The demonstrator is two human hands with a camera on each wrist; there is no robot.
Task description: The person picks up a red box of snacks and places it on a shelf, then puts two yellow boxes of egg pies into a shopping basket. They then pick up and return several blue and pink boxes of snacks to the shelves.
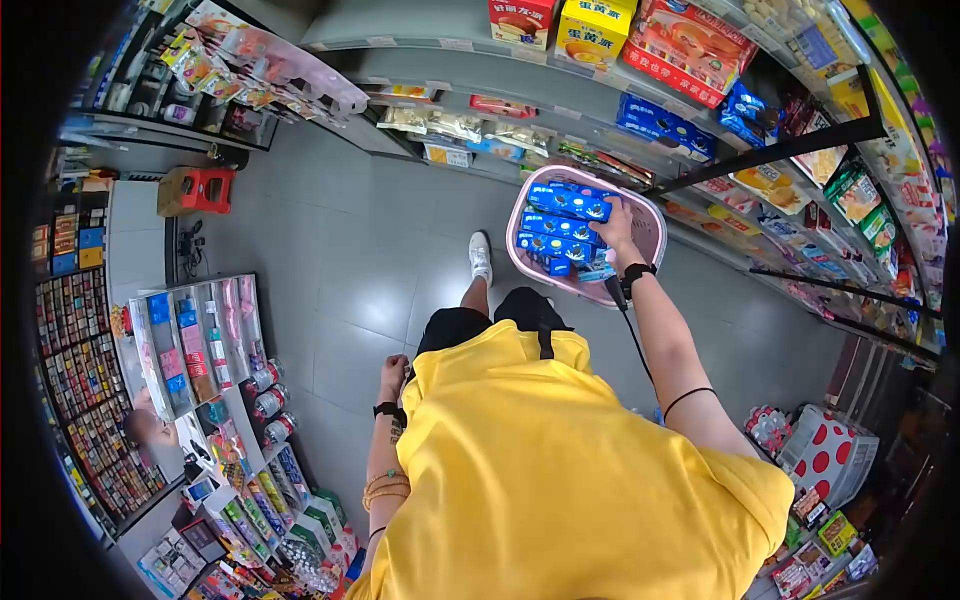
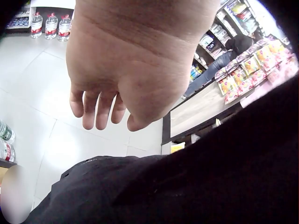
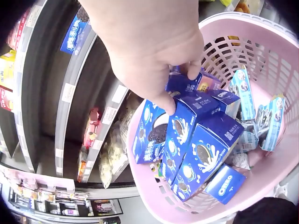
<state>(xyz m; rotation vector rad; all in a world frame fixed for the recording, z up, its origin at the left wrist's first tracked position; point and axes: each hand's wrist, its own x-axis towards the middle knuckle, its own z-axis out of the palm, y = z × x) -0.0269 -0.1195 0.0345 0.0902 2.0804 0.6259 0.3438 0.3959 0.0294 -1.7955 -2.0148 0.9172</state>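
A pink basket [image 1: 656,235] stands by the shelves, holding several blue Oreo boxes [image 1: 558,225]. My right hand [image 1: 617,228] is inside it; in the right wrist view the hand [image 3: 149,56] has its thumb and fingers bent round the top end of a blue box [image 3: 180,135]. Beside that box lie another Oreo box [image 3: 208,149] and light-blue packs [image 3: 243,93]. My left hand [image 1: 394,374] hangs by my left thigh, away from the basket; in the left wrist view the hand [image 2: 126,70] has loosely bent fingers and holds nothing.
Snack shelves [image 1: 420,60] run along the front and right. Grey floor [image 1: 370,230] lies between them and the counter display [image 1: 195,345] at left. Water bottles [image 1: 272,402] line the counter. A red crate [image 1: 207,190] stands at far left; a person [image 2: 224,60] bends over beyond a display.
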